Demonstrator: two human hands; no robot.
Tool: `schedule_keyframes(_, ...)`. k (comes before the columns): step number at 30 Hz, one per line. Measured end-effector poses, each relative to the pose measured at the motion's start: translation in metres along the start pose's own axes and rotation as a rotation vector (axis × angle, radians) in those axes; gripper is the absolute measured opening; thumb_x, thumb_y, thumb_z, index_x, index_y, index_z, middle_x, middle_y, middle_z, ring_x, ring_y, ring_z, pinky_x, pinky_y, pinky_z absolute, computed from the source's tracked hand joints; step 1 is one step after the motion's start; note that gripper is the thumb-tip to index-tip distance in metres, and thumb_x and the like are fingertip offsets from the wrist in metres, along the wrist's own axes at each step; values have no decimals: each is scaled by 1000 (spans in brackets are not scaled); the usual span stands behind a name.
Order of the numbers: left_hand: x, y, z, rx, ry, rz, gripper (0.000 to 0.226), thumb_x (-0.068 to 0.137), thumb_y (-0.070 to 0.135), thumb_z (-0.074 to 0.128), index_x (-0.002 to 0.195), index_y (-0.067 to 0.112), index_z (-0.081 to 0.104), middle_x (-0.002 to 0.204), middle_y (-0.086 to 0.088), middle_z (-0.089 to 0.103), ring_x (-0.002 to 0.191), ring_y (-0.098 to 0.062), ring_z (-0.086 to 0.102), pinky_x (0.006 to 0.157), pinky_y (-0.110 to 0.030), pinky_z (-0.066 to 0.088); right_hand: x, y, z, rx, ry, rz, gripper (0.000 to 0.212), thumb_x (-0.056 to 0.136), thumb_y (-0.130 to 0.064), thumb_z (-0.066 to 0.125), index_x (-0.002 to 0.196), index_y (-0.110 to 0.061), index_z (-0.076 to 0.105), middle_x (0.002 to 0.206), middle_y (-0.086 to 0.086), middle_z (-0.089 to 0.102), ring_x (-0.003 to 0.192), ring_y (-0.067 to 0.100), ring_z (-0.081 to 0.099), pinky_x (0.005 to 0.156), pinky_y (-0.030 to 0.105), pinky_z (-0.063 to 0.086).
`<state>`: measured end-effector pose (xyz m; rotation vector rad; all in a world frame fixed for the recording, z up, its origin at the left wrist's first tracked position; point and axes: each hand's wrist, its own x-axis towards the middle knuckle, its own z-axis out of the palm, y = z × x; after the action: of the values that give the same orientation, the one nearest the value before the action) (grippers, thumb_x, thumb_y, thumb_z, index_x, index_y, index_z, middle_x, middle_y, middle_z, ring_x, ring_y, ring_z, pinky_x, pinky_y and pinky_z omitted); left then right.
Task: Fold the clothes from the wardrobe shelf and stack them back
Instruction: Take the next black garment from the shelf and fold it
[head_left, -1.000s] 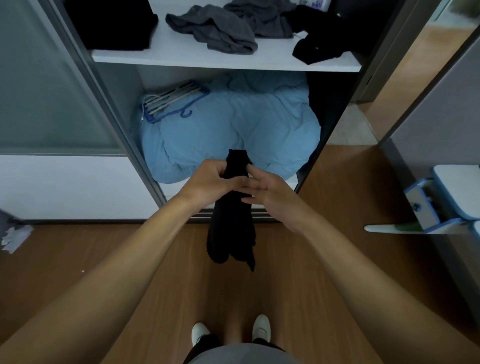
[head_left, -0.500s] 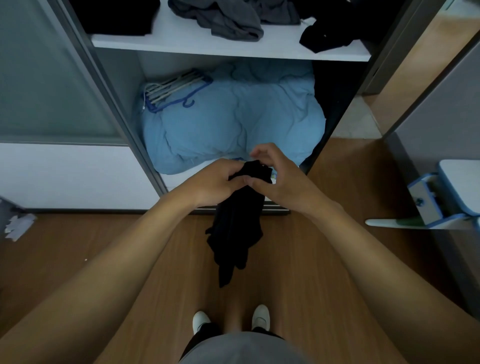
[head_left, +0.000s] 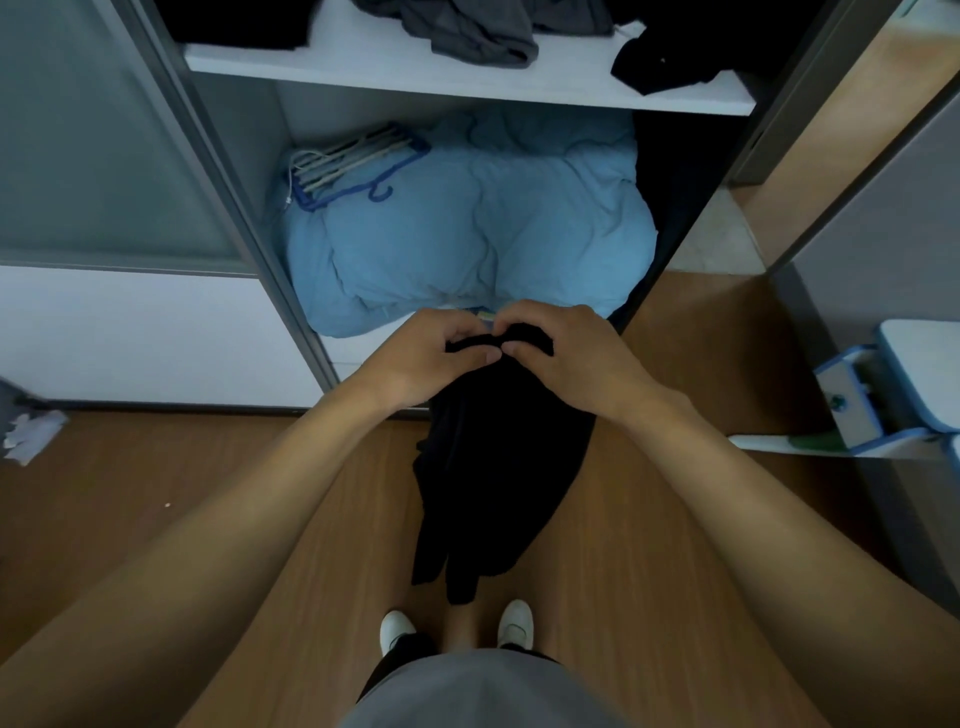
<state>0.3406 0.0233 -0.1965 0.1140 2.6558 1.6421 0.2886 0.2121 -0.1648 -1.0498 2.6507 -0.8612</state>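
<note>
Pinching the top edge of a black garment, left hand and right hand sit side by side, fingertips nearly touching, fingers curled over the fabric. Garment hangs straight down below both hands, loose end above the white shoes. Beyond the hands: blue duvet with hangers on it. Higher up, white shelf holds a grey garment, dark clothes toward the right-hand side.
</note>
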Motion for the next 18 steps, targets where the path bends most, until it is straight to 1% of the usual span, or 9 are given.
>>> schedule_keyframes(3, -4, -6, 8, -50, 65, -9, 14, 93, 9, 67, 100, 18, 60, 72, 17, 66, 62, 7, 57, 59, -11, 40, 4, -6, 2, -1, 52, 69, 18, 95, -23, 62, 111, -24, 68, 111, -8, 71, 107, 15, 62, 95, 42, 47)
schedule_keyframes(6, -10, -15, 10, 38, 137, 93, 17, 94, -2, 56, 101, 10, 45, 81, -6, 60, 67, -12, 54, 60, -22, 40, 7, -10, 1, 20, 109, 99, 15, 95, -22, 61, 108, -23, 67, 108, -8, 71, 105, 14, 62, 95, 41, 48)
schedule_keyframes(8, -13, -22, 11, 201, 150, 153, 16, 92, -6, 50, 97, 9, 49, 79, -8, 57, 67, -20, 50, 60, -30, 37, 9, -12, 1, 19, 118, 108, 13, 95, -21, 60, 107, -22, 67, 107, -7, 70, 104, 14, 62, 95, 40, 48)
schedule_keyframes(9, -14, -25, 12, 263, 161, 162, 17, 91, -7, 49, 96, 9, 53, 79, -6, 57, 67, -18, 49, 60, -29, 35, 10, -12, 1, 14, 119, 113, 13, 95, -21, 60, 107, -21, 67, 107, -7, 70, 104, 14, 62, 94, 41, 48)
schedule_keyframes(11, -15, -28, 15, 356, 180, 147, 21, 90, -9, 48, 95, 7, 61, 87, -5, 61, 76, -17, 54, 67, -28, 38, 12, -14, 0, 9, 121, 124, 13, 95, -21, 59, 106, -20, 66, 108, -6, 70, 105, 16, 62, 95, 42, 47)
schedule_keyframes(13, -15, -32, 18, 415, 165, 80, 26, 88, -10, 48, 95, 7, 67, 92, -8, 63, 83, -24, 59, 72, -30, 41, 15, -16, -1, 20, 129, 131, 14, 95, -20, 59, 106, -19, 67, 108, -5, 70, 105, 17, 62, 96, 42, 47)
schedule_keyframes(16, -13, -34, 24, 408, 184, -36, 17, 87, 5, 55, 92, 12, 69, 91, -4, 61, 83, -24, 61, 69, -27, 39, 19, -23, -2, 36, 138, 130, 14, 94, -19, 58, 105, -18, 66, 106, -4, 70, 102, 18, 63, 94, 43, 48)
schedule_keyframes(17, -11, -32, 27, 405, 197, -69, 8, 87, 19, 58, 89, 17, 66, 89, 0, 61, 81, -21, 61, 67, -27, 40, 20, -25, -1, 35, 138, 129, 14, 94, -19, 58, 105, -18, 66, 105, -4, 70, 102, 19, 63, 94, 43, 48)
schedule_keyframes(18, -8, -29, 30, 408, 208, -107, 14, 86, 35, 59, 86, 21, 61, 87, 3, 59, 79, -17, 60, 64, -27, 39, 22, -28, -1, 33, 140, 127, 14, 93, -19, 59, 105, -18, 67, 104, -4, 70, 101, 19, 63, 93, 43, 49)
